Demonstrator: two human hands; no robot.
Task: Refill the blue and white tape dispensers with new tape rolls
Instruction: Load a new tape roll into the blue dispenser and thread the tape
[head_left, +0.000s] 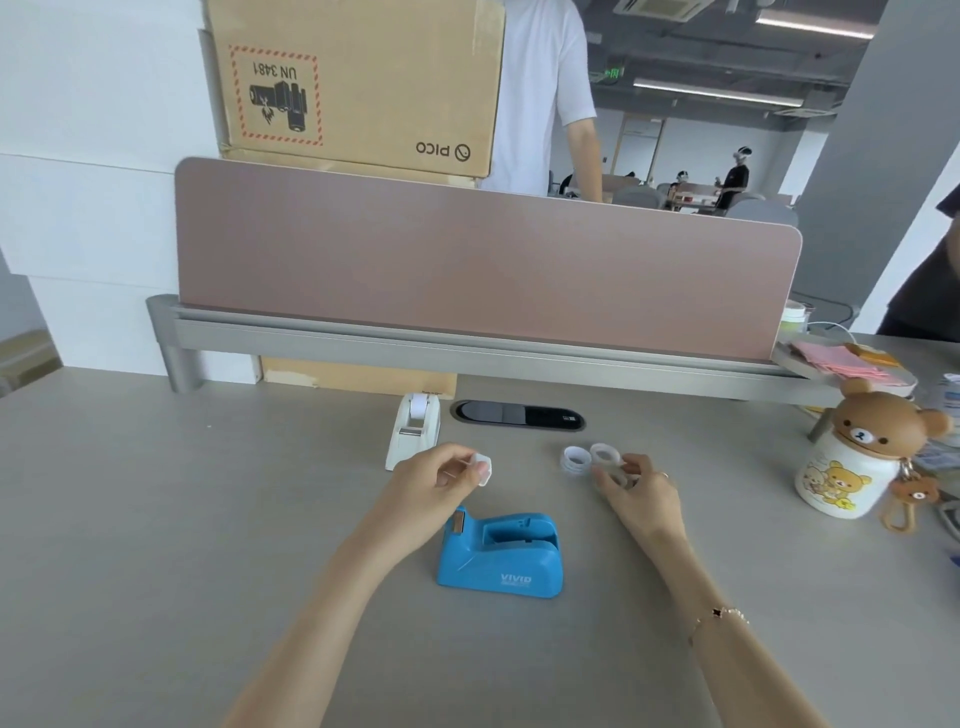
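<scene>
The blue tape dispenser (501, 558) stands on the grey desk between my forearms, its roll slot empty. The white tape dispenser (414, 434) stands further back left, with a white roll in it. My left hand (439, 475) pinches a small white plastic core piece (483, 467) above the blue dispenser's cutter end. My right hand (636, 491) closes its fingertips on a clear tape roll (621, 478) lying on the desk. Two more rolls sit just behind it: a white-cored one (575, 460) and a clear one (603, 453).
A pink partition (483, 265) on a metal rail bounds the desk's far side, with a black cable hatch (519, 414) below it. A bear-lidded jar (857, 457) and pink papers (836, 361) stand at the right. A cardboard box and people are behind the partition.
</scene>
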